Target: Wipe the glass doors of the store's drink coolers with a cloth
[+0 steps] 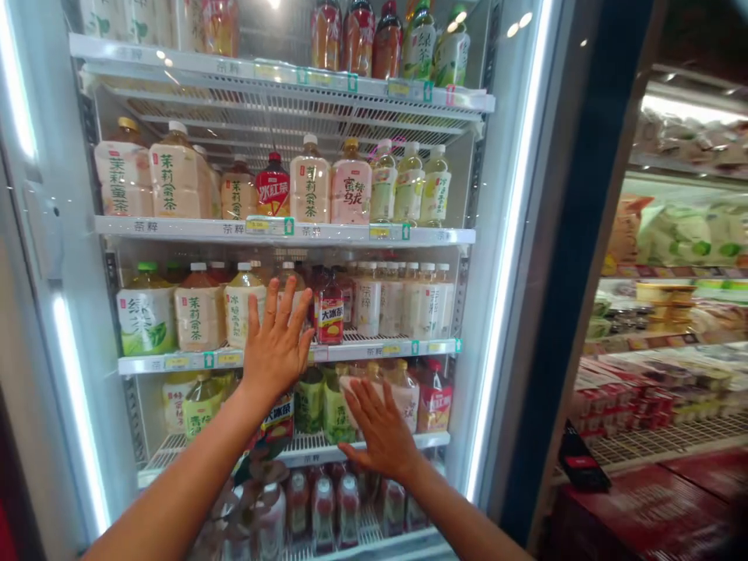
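Observation:
My left hand (276, 343) is open, its fingers spread and pointing up, in front of the bottles on the third shelf (374, 349) of a drinks fridge. It covers a pale tea bottle next to a red-labelled bottle (330, 315). My right hand (379, 432) is open too, lower down, with its fingers reaching toward a pinkish bottle (403, 393) on the shelf below. Neither hand holds anything. Whether the palms touch glass or bottles I cannot tell.
The fridge has several wire shelves packed with tea and juice bottles, with price tags along each edge. A dark door frame (569, 257) stands at the right. Beyond it is an open chiller (672, 343) with packaged food. A glass door edge (35, 234) is on the left.

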`<move>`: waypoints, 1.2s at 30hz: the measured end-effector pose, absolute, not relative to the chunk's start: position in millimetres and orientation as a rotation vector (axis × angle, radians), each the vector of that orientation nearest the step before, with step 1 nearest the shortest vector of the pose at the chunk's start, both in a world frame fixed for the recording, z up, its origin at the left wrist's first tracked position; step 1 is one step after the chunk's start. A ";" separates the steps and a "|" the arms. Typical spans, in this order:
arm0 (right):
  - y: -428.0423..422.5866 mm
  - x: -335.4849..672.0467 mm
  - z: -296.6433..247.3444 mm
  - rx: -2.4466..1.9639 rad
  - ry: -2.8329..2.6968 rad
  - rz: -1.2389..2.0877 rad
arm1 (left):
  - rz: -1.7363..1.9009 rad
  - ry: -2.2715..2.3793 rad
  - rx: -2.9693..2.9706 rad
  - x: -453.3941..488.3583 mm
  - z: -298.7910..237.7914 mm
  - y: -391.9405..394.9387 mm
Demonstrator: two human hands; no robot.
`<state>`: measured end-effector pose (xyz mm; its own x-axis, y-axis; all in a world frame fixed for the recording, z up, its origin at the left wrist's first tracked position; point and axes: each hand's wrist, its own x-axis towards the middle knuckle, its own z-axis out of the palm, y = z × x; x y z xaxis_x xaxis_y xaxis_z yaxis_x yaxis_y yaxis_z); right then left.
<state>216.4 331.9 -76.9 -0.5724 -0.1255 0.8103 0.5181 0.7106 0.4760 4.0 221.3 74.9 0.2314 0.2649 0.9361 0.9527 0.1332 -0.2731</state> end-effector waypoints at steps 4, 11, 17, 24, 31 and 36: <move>321.9 200.6 -108.1 -0.345 -1.962 -0.860 | -0.734 -1.303 -1.404 -4.6 13.8 204.4; 303.8 132.8 32.7 -0.535 -1.776 -0.690 | -0.794 -1.308 -1.390 -13.0 -28.0 203.7; 297.7 126.1 -17.7 -0.522 -1.756 -0.683 | -0.844 -1.243 -1.377 -14.0 -29.2 210.0; 289.7 151.3 -165.5 -0.424 -1.909 -0.720 | -0.863 -1.253 -1.390 -12.6 -29.4 207.2; 285.9 137.0 -62.0 -0.499 -1.859 -0.631 | -0.865 -1.261 -1.413 -15.1 -51.3 201.5; 287.8 122.6 -3.0 -0.533 -1.778 -0.598 | -0.875 -1.289 -1.389 -19.2 -83.5 199.6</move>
